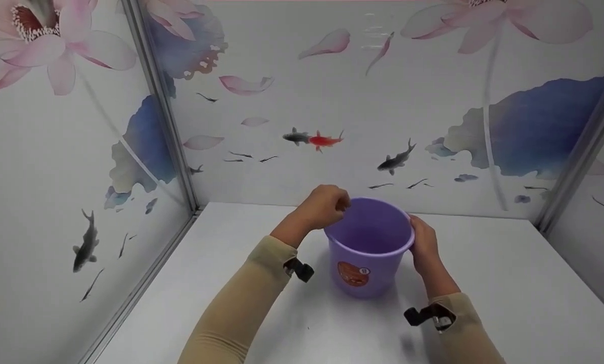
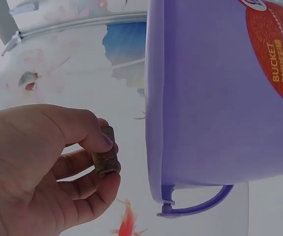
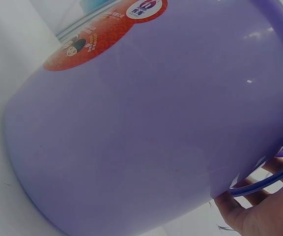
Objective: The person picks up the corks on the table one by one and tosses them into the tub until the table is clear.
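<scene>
A purple bucket (image 1: pixel 365 273) with a red oval label (image 1: pixel 353 274) is in front of me, its mouth up. My left hand (image 1: pixel 324 207) is raised at the left of its rim. Between thumb and fingertips, that hand pinches a small, rough, dark brown cylinder (image 2: pixel 106 150), seen in the left wrist view and hidden by the hand in the head view. My right hand (image 1: pixel 425 242) grips the bucket's right side near the rim, where the purple handle (image 3: pixel 264 184) hangs. The bucket's inner floor is out of sight.
The bucket is over a white tabletop (image 1: pixel 483 263). White panels printed with flowers and fish close in the back (image 1: pixel 302 101) and both sides, joined by grey metal posts (image 1: pixel 163 111). Each sleeve has a small black camera (image 1: pixel 302 270) at the wrist.
</scene>
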The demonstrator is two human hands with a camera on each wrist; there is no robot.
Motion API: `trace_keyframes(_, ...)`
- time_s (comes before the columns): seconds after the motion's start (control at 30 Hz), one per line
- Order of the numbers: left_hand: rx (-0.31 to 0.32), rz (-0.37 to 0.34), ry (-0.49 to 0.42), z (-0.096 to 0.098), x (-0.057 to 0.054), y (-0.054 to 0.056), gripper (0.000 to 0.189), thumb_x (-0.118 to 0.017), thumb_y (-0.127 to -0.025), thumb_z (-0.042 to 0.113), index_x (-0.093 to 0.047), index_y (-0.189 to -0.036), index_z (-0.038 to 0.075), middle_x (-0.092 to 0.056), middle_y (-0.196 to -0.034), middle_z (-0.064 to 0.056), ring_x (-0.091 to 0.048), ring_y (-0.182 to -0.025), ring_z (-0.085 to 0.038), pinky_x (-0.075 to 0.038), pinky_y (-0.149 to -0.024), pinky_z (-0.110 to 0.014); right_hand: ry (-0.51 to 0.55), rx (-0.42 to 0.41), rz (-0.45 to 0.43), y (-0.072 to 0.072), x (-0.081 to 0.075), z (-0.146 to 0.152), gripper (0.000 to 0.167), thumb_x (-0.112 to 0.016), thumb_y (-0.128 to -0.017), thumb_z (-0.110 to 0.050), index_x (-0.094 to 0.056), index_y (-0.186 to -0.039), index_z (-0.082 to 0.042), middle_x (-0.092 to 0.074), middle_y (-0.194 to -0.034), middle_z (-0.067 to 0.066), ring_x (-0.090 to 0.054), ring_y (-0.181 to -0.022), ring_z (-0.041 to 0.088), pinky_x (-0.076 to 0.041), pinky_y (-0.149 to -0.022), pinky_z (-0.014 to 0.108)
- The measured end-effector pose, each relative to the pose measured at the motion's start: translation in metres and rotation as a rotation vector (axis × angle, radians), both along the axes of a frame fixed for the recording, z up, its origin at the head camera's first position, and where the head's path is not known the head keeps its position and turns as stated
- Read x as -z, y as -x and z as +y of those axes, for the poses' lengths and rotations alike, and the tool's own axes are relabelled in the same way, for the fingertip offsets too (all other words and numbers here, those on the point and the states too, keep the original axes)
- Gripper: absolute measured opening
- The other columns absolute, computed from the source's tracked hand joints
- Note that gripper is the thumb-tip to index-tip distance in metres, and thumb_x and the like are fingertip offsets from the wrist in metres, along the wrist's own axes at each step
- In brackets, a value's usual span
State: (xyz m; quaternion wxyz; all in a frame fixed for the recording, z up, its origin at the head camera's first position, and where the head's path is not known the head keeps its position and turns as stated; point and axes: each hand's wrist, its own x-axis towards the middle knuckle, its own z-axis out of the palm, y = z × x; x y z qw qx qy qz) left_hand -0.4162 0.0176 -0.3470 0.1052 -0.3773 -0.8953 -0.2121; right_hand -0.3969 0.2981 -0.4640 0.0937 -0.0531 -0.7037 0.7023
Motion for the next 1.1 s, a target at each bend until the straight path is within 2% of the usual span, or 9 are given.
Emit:
trace_keyframes(0.07,0.013,0.001,0.001,0.004,0.0,-0.001,0.024,-0.063,-0.094,-0.001,-0.078,-0.113,0.003,-0.076,-0.11,-0.012,-0.071,-0.103,-0.027,-0.058,-0.091,-0.04,-0.002,0.008,0.008,0.0,0.0,-0.002,0.05,-0.032,-0.116,-0.028,-0.055,-0.15,0.0,-0.068,-0.127,0.002,-0.064,-0.103,0.008,-0.056,-0.086,0.024)
trace_keyframes(0.23,0.04,-0.002,-0.001,0.018,-0.002,-0.004,0.025,-0.063,-0.094,-0.002,-0.078,-0.114,0.003,-0.077,-0.112,-0.011,-0.072,-0.104,-0.026,-0.058,-0.091,-0.037,-0.002,-0.001,0.009,0.0,0.0,-0.002,0.05,-0.032,-0.116,-0.029,-0.054,-0.152,-0.002,-0.067,-0.132,0.0,-0.064,-0.106,0.005,-0.056,-0.089,0.023)
trace_keyframes(0.43,0.054,0.006,0.013,0.03,0.001,-0.006,0.024,-0.064,-0.095,-0.002,-0.078,-0.113,0.004,-0.077,-0.111,-0.009,-0.072,-0.103,-0.023,-0.057,-0.09,-0.033,0.024,0.004,0.02,0.0,-0.001,-0.002,0.049,-0.035,-0.115,-0.029,-0.058,-0.147,0.0,-0.071,-0.116,-0.007,-0.065,-0.102,0.008,-0.056,-0.087,0.026)
trace_keyframes(0.67,0.039,-0.029,0.044,0.04,0.009,-0.009,0.023,-0.068,-0.095,0.0,-0.078,-0.115,0.005,-0.077,-0.11,-0.007,-0.068,-0.102,-0.019,-0.055,-0.09,-0.028,0.008,0.003,0.015,0.0,-0.001,-0.002,0.05,-0.033,-0.115,-0.028,-0.056,-0.151,-0.001,-0.068,-0.135,0.003,-0.065,-0.108,0.007,-0.057,-0.091,0.025)
trace_keyframes(0.93,0.051,-0.056,0.052,0.05,0.011,-0.012,0.023,-0.068,-0.096,0.0,-0.077,-0.116,0.006,-0.075,-0.11,-0.006,-0.066,-0.101,-0.016,-0.054,-0.088,-0.026,0.028,0.001,0.036,-0.001,0.0,-0.002,0.05,-0.033,-0.116,-0.028,-0.056,-0.149,0.001,-0.071,-0.116,-0.01,-0.065,-0.103,0.004,-0.056,-0.088,0.023)
trace_keyframes(1.03,0.049,-0.052,0.059,0.052,0.011,-0.012,0.022,-0.069,-0.097,0.002,-0.077,-0.116,0.009,-0.074,-0.109,-0.004,-0.064,-0.099,-0.014,-0.054,-0.087,-0.025,0.019,0.001,0.028,-0.001,-0.001,-0.001,0.05,-0.033,-0.116,-0.029,-0.055,-0.151,-0.001,-0.07,-0.118,-0.01,-0.065,-0.103,0.003,-0.055,-0.089,0.022)
trace_keyframes(1.1,0.055,-0.038,0.054,0.053,0.01,-0.012,0.022,-0.068,-0.098,0.002,-0.077,-0.116,0.009,-0.074,-0.109,-0.004,-0.064,-0.099,-0.014,-0.054,-0.087,-0.025,0.012,-0.001,0.02,-0.002,-0.002,-0.001,0.05,-0.033,-0.116,-0.029,-0.054,-0.152,-0.001,-0.07,-0.126,-0.004,-0.064,-0.104,0.002,-0.055,-0.089,0.021)
